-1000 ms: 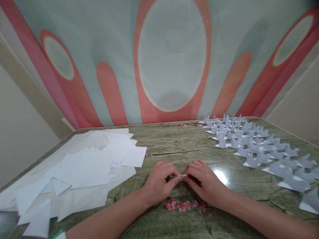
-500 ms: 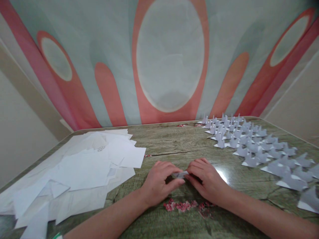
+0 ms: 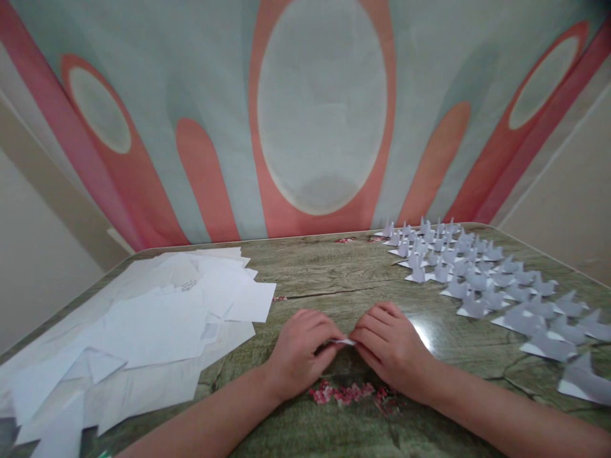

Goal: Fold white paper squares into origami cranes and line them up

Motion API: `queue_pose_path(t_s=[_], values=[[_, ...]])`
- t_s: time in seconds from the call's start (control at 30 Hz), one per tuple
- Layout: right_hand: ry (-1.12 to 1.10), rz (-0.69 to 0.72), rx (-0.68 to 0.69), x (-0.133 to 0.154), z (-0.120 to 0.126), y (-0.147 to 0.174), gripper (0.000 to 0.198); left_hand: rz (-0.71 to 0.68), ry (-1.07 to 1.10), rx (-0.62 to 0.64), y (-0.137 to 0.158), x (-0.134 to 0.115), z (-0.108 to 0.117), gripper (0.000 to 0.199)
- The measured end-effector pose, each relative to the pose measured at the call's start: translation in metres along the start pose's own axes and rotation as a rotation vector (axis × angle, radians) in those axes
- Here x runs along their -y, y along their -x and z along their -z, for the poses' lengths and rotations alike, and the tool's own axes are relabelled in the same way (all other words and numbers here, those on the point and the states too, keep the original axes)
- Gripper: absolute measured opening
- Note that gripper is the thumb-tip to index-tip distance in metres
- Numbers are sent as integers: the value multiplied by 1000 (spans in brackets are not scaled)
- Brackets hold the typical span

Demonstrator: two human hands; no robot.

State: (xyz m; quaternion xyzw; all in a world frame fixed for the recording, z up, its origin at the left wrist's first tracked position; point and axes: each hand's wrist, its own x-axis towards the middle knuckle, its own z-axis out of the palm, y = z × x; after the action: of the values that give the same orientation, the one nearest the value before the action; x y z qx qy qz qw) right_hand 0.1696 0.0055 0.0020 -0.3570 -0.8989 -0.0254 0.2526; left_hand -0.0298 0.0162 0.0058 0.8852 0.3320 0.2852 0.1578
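A small folded piece of white paper (image 3: 344, 341) is pinched between my two hands, just above the wood-patterned table. My left hand (image 3: 301, 346) is closed on its left part, thumb below and fingers on top. From the other side my right hand (image 3: 392, 346) grips its right end, fingers bent and close to the left fingertips. Most of the paper is covered by my fingers, so its full shape is hidden. Pink flower prints (image 3: 344, 392) show on the table just in front of my hands.
Loose white paper sheets (image 3: 157, 331) lie overlapping across the left side of the table (image 3: 315, 273). Several folded white paper figures (image 3: 477, 280) with upright points stand in rows on the right. A coral and pale green printed backdrop (image 3: 322, 108) rises behind the far edge.
My fingers have drawn closer together over the folded paper, which now shows as a thinner strip. The whole view has shifted slightly.
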Motion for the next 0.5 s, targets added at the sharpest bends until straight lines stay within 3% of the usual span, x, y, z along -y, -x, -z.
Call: queue_pose_path(t_s=[0.13,0.5], values=[[100,47,-15,-3,-1,1,20,-29,0,-40,0,0,-1,18],[262,157,-80,-3,-6,4,18,-110,-159,-52,-1,5,1,11]])
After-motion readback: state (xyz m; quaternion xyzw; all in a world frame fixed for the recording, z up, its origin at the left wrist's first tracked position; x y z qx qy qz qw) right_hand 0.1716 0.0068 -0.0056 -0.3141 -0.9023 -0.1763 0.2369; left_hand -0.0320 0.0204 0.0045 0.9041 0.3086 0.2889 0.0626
